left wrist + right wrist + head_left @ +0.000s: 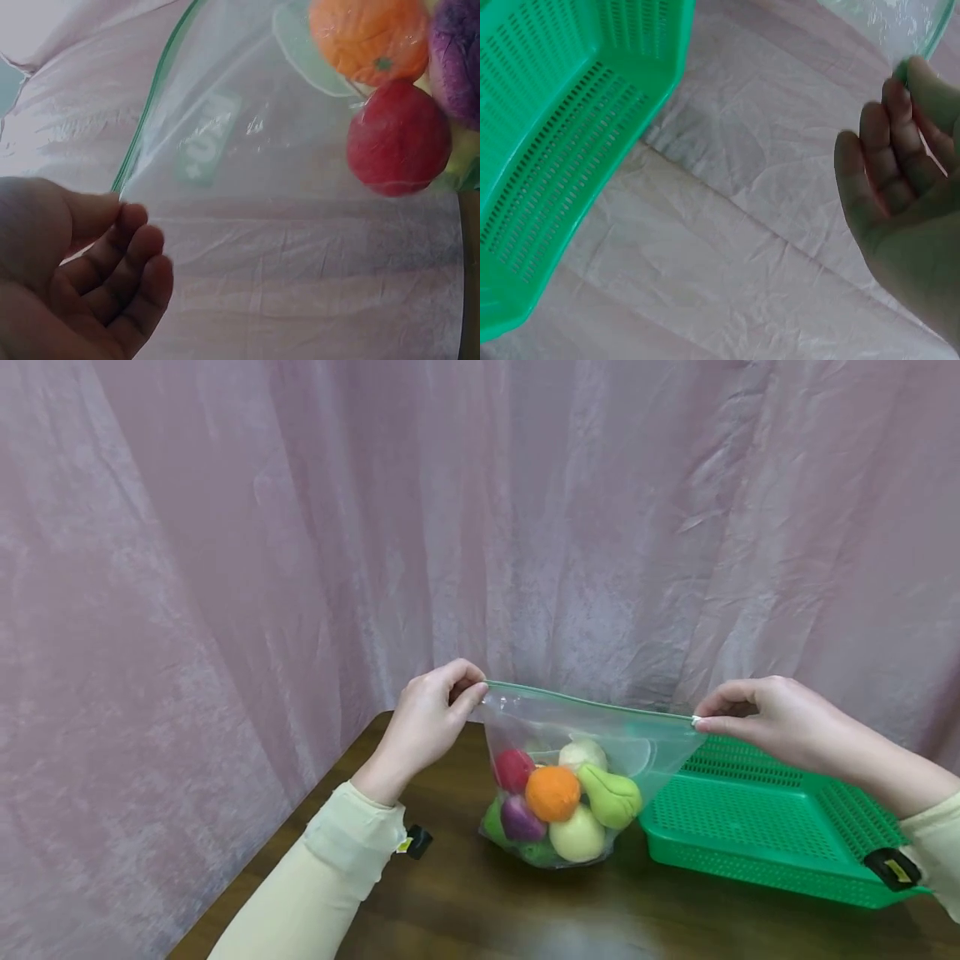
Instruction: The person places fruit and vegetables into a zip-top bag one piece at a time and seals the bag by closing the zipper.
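A clear zip bag (540, 718) with a green strip along its top hangs between both hands, its strip pulled straight. My left hand (431, 714) pinches the strip's left corner between thumb and index finger. At the right corner, beside a small white tab (697, 720), my right hand (787, 722) pinches the other end. Inside the bag's lower part sit several toy fruits and vegetables: an orange (552, 793), a red round piece (399, 139), a purple piece (522, 820), a light green pear-shaped piece (611, 795) and pale round pieces (577, 835).
A green perforated plastic basket (757, 814) stands on the right of the dark wooden table (450, 893), partly behind the bag and under the right forearm. Pink curtain cloth (420, 510) hangs behind the table and along its left side.
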### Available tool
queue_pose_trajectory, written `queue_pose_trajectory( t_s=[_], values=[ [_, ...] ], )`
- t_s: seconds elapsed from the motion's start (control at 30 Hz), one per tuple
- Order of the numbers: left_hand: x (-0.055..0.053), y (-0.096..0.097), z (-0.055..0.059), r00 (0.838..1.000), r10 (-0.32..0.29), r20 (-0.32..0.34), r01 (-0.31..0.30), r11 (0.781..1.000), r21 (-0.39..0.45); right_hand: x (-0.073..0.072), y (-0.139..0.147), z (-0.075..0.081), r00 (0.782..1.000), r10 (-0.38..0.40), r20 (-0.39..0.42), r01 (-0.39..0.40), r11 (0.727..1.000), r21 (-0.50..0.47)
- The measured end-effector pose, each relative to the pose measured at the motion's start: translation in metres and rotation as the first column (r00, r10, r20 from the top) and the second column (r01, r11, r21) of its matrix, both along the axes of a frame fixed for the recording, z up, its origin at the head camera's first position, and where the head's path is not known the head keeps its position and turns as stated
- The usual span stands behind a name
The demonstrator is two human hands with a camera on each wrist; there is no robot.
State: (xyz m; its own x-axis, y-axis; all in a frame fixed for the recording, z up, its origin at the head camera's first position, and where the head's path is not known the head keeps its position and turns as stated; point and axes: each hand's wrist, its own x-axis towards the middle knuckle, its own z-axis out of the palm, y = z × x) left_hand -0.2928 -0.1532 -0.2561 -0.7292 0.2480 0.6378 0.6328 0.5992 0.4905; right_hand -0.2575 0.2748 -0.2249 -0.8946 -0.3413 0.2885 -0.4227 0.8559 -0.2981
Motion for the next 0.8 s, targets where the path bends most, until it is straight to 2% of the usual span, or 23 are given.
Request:
queue_pose_trajectory(
  t_s=[0.13,0.3,0.5,0.63,0.8],
  values=[
    [0.007,-0.003,0.001,0.996,-0.066,0.066,0.068,0.997,-0.026,0.010,0.009,-0.002,0.999,0.005,0.046,-0.006,1.000,0.018],
    [0.013,-0.010,0.000,0.980,-0.139,0.142,0.147,0.988,-0.046,0.022,0.018,-0.006,0.992,0.049,0.117,-0.050,0.999,0.005],
    [0.016,-0.016,0.001,0.963,-0.181,0.202,0.193,0.980,-0.040,0.023,0.020,-0.006,0.992,0.065,0.104,-0.063,0.998,-0.023],
    [0.014,-0.020,-0.001,0.962,-0.175,0.210,0.191,0.980,-0.058,0.022,0.025,-0.005,0.998,0.031,0.054,-0.030,0.999,-0.023],
    [0.006,-0.024,-0.007,0.976,-0.109,0.190,0.128,0.987,-0.093,0.018,0.032,-0.010,1.000,-0.026,-0.016,0.027,1.000,0.012]
  ],
)
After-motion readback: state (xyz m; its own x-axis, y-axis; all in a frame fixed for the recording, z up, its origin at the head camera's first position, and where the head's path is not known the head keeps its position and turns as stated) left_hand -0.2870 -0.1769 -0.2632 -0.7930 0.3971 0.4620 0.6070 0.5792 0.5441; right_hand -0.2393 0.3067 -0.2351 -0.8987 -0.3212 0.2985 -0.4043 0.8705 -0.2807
